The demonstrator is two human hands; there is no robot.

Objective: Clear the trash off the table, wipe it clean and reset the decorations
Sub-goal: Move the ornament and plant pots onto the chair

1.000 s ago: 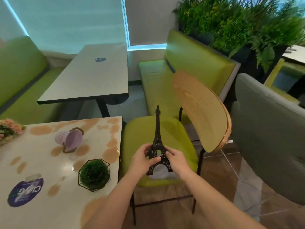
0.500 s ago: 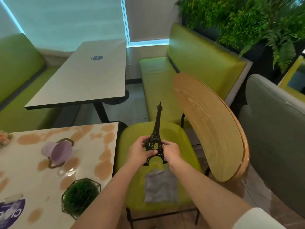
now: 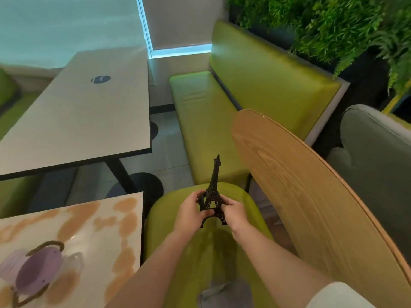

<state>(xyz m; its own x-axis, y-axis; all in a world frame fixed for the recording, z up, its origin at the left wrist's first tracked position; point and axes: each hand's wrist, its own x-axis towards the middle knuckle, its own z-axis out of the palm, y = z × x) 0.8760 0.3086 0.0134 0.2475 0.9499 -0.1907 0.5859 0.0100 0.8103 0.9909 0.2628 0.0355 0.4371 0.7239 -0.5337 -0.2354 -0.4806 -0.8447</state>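
A small black Eiffel Tower model (image 3: 214, 192) stands upright between both hands above the green chair seat (image 3: 169, 216). My left hand (image 3: 191, 210) grips its left legs and my right hand (image 3: 233, 213) grips its right legs. A grey cloth (image 3: 224, 293) lies on the seat near the bottom edge, between my forearms. The table (image 3: 73, 232) at the lower left is marked with brown stains. A purple bucket-shaped ornament (image 3: 35, 272) lies tipped on its side on that table.
The chair's wooden backrest (image 3: 311, 207) rises close on the right. A second table (image 3: 84, 112) stands beyond, with a green bench (image 3: 244, 103) behind the chair. A grey seat (image 3: 378, 165) and green plants (image 3: 333, 25) are at the right.
The view has swung forward and right, so the green plant ball and the purple sticker have left the frame. Both hands still hold the tower, now further over the chair seat, past the cloth.
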